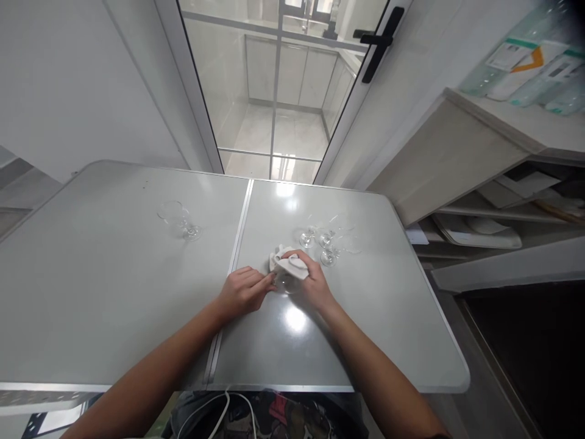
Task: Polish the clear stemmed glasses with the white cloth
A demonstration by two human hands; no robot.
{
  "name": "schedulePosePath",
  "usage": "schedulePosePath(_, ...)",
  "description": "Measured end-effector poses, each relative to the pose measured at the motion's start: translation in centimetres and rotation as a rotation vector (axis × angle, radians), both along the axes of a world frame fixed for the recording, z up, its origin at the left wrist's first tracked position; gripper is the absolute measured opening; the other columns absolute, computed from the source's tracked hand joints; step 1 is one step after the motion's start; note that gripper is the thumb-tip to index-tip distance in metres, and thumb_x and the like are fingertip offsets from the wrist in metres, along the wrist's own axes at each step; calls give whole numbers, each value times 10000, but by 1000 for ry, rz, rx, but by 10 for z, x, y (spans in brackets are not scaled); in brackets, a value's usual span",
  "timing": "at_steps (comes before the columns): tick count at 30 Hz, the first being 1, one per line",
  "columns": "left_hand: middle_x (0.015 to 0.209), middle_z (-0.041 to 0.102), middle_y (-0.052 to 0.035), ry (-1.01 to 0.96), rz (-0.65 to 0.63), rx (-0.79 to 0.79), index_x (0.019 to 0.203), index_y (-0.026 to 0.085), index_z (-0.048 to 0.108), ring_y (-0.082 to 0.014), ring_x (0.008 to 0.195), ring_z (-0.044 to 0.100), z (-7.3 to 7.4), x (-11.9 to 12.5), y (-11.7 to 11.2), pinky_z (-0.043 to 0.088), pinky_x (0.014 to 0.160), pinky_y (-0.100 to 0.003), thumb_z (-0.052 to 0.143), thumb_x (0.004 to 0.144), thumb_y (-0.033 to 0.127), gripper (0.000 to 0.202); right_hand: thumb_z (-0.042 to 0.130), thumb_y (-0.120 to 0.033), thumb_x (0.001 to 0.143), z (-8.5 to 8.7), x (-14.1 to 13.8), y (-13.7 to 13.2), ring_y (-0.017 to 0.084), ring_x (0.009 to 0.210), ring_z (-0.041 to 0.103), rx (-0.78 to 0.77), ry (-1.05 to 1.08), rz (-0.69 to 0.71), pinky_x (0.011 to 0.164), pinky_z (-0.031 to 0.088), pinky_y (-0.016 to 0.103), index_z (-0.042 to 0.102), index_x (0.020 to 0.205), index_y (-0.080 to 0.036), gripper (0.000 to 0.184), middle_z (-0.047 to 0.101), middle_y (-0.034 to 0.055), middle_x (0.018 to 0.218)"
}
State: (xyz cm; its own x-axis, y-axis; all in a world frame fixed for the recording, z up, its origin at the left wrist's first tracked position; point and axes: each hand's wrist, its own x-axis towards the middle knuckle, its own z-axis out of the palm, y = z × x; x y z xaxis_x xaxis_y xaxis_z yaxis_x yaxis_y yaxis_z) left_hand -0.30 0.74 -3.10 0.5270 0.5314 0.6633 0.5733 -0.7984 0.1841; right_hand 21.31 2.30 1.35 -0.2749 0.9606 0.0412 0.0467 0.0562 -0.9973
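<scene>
My left hand [243, 291] is closed on the foot or stem of a clear stemmed glass [286, 283] held over the grey table [114, 292]. My right hand [312, 281] presses a white cloth [287, 262] round the bowl of that glass, fingers wrapped over it. Three more clear stemmed glasses [325, 239] stand just beyond my right hand. One other glass [179, 219] stands alone on the left half of the table.
A metal seam [237, 244] runs down the middle of the table. A glass door [274, 91] with a black handle [378, 42] lies beyond. Shelves with papers and boxes [493, 201] stand at the right. A white cable [219, 414] hangs below the table's near edge.
</scene>
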Motion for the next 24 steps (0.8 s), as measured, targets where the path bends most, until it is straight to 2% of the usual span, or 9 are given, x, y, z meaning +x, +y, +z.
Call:
schedulePosePath(3, 653, 686, 13, -163, 42, -99, 1163, 203, 697, -121, 578, 606, -1, 0, 0, 481, 614, -258, 685, 924, 201, 239, 645, -395, 897, -5, -3, 5, 227, 964, 694, -340, 355, -88, 860, 542, 335, 742, 1008, -213, 234, 752, 40, 1044)
schedulePosePath(6, 750, 762, -31, -392, 220, -283, 1036, 188, 762, -136, 625, 668, 0, 0, 2, 530, 635, -261, 718, 903, 248, 152, 589, -508, 942, -16, -8, 1, 283, 1157, 673, -455, 513, -73, 987, 544, 430, 725, 1194, -201, 420, 742, 89, 1210)
schedulePosePath(10, 692, 733, -33, -633, 425, -635, 946, 132, 790, -136, 568, 638, 7, 1, 7, 528, 579, -251, 699, 905, 335, 226, 472, -503, 1033, -27, -12, -13, 265, 1498, 411, -89, 306, -47, 1243, 329, 499, 491, 1521, -288, 533, 499, 51, 1580)
schedulePosePath(12, 602, 653, -6, -699, 391, -777, 923, 116, 784, -119, 521, 575, 11, 3, 8, 484, 528, -232, 672, 917, 361, 269, 425, -441, 1060, -29, -10, -17, 243, 1583, 236, 188, 112, -10, 1301, 201, 489, 333, 1608, -325, 568, 301, 11, 1696)
schedulePosePath(15, 600, 608, 6, -713, 307, -881, 879, 116, 766, -109, 537, 537, 16, 7, 5, 452, 531, -220, 643, 923, 353, 271, 357, -329, 1066, -29, -4, -16, 276, 1606, 134, 536, -130, 61, 1296, 191, 538, 168, 1655, -331, 618, 118, 12, 1745)
schedulePosePath(17, 624, 616, 8, -648, 258, -869, 814, 126, 745, -107, 560, 532, 15, 10, 2, 435, 547, -217, 619, 913, 297, 235, 407, -255, 1035, -26, -2, -13, 311, 1603, 135, 729, -339, 112, 1269, 233, 567, 228, 1642, -333, 637, 142, 26, 1741)
schedulePosePath(19, 577, 577, 26, -529, 249, -763, 676, 138, 678, -95, 533, 484, 11, 12, -1, 380, 527, -214, 599, 869, 218, 224, 477, -201, 988, -22, -2, -10, 335, 1590, 185, 850, -561, 167, 1235, 278, 571, 376, 1589, -320, 620, 283, 42, 1703)
schedulePosePath(21, 518, 514, 39, -382, 271, -596, 571, 154, 570, -86, 493, 422, 5, 12, -3, 315, 504, -225, 575, 815, 142, 245, 525, -178, 938, -18, -4, -9, 347, 1551, 277, 867, -692, 171, 1196, 323, 558, 493, 1517, -281, 590, 446, 65, 1617)
schedulePosePath(24, 521, 521, 24, -175, 254, -322, 576, 176, 520, -105, 491, 433, -1, 10, -4, 312, 519, -257, 545, 808, 79, 253, 570, -178, 875, -14, -8, -9, 359, 1427, 428, 768, -671, 94, 1132, 387, 535, 617, 1387, -236, 518, 606, 103, 1446)
